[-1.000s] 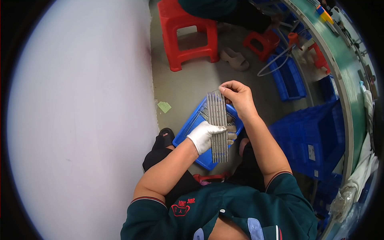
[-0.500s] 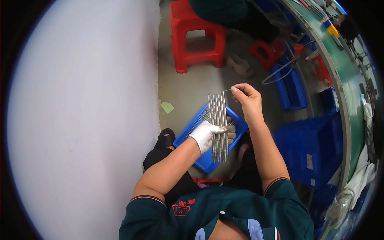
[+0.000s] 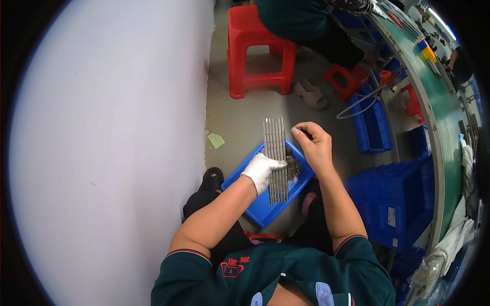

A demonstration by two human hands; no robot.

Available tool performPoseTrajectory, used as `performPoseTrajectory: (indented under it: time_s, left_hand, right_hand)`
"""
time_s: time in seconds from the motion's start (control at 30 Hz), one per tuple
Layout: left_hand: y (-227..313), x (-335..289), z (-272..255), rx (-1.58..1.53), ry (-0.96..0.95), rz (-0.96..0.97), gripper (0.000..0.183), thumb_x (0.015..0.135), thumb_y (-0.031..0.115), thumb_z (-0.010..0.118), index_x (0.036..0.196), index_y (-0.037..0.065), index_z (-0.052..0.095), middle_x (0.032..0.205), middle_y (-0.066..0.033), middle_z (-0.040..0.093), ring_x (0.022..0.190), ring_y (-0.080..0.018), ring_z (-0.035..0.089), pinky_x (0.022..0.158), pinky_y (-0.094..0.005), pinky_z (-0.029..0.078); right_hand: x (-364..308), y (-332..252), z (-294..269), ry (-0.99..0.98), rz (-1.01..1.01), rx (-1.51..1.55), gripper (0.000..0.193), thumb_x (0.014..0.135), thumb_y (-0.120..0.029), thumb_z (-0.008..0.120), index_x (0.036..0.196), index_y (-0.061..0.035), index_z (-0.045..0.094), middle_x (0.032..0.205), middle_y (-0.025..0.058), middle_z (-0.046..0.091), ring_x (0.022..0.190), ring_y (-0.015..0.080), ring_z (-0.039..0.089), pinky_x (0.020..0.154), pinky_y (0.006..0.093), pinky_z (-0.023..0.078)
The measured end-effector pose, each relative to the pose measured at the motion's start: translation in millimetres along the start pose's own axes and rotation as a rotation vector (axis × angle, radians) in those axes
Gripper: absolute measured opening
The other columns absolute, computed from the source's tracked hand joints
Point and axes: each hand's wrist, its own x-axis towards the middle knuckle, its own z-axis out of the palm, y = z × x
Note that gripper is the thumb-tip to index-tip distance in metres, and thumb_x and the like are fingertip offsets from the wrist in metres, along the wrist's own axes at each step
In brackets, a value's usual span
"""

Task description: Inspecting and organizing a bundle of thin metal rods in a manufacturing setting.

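My left hand [image 3: 259, 171], in a white glove with darker fingertips, is closed round several slim metal rods [image 3: 274, 140]. They stand side by side like a fan, with their far ends spread a little. Bare, my right hand [image 3: 317, 146] is just right of the rods, thumb and forefinger pinched on a thin wire-like piece [image 3: 288, 131]. Its tip points left at the rightmost rod; whether it touches, I cannot tell. Below both hands a blue plastic bin [image 3: 262, 217] sits on the floor between my feet, with more metal pieces in it, partly hidden by my glove.
A white wall [image 3: 117, 153] runs along the left. Ahead, a person in dark clothes [image 3: 296, 20] sits on a red stool [image 3: 261, 81]. Stacked blue crates [image 3: 383, 199] stand at right beside a green-topped bench [image 3: 439, 84]. A yellow-green paper [image 3: 216, 141] lies on the floor.
My right hand has come nearer to me, with the thin piece now lower beside the rods. My left hand keeps its hold on the rods. The whole view has shifted slightly.
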Motion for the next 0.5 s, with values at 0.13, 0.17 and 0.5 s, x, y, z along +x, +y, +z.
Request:
performPoseTrajectory:
  time_s: [0.13,0.17,0.5]
  left_hand:
    - [0,-1,2,0.019,0.014,0.007,0.026,0.080,-0.007,0.059,0.106,-0.005,0.063,0.094,-0.0139,0.068,0.083,-0.0238,0.069,0.076,-0.0359,0.057]
    - [0,-1,3,0.035,0.030,0.005,0.026,0.080,-0.006,0.059,0.106,-0.005,0.063,0.094,-0.0138,0.068,0.082,-0.0239,0.069,0.076,-0.0360,0.057]
    - [-9,6,-4,0.084,0.075,0.062,0.023,0.081,-0.007,0.060,0.103,-0.003,0.063,0.090,-0.0114,0.068,0.079,-0.0226,0.069,0.073,-0.0345,0.057]
  right_hand:
    - [0,-1,1,0.013,-0.046,-0.039,0.009,0.084,-0.006,0.067,0.087,0.0029,0.066,0.078,0.0040,0.062,0.067,0.0080,0.054,0.064,0.0221,0.044]
    - [0,-2,1,0.024,-0.074,-0.064,0.009,0.082,-0.006,0.068,0.087,0.0014,0.066,0.077,0.0070,0.062,0.066,0.0125,0.056,0.062,0.0244,0.045]
    - [-4,-12,12,0.130,-0.544,-0.443,0.007,0.071,-0.006,0.071,0.075,-0.0091,0.065,0.071,0.0044,0.060,0.068,0.0256,0.059,0.063,0.0367,0.045]
